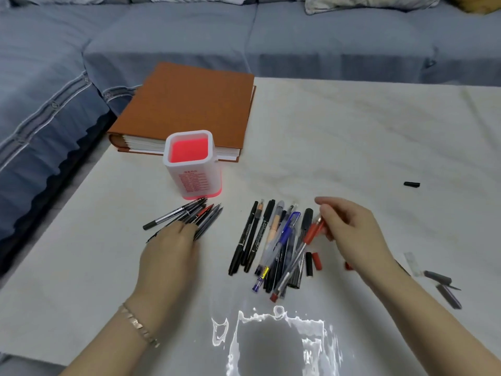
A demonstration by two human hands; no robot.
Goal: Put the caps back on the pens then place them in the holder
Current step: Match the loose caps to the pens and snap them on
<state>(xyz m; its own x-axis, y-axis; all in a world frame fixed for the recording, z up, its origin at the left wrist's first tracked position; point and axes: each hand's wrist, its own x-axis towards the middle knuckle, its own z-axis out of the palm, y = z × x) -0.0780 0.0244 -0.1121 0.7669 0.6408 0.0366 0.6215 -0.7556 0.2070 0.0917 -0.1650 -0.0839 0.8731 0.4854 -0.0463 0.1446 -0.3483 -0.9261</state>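
Note:
A white holder (193, 164) with a pink-red inside stands upright on the white table, with nothing in it. Just in front of it a fan of dark pens (189, 214) lies flat, and my left hand (169, 251) rests palm down on their near ends. In the middle lies a heap of black, blue and clear pens (271, 245). My right hand (349, 229) hovers at the heap's right side, fingers pinched on the red cap (314, 230) of a clear red pen. Loose black and red caps (313, 263) lie beside the heap.
A thick orange-covered book (189, 107) lies behind the holder. A lone black cap (411, 184) sits far right. Grey caps or pen parts (444, 286) lie at the right near edge. A blue sofa (244, 36) surrounds the table at the back and left.

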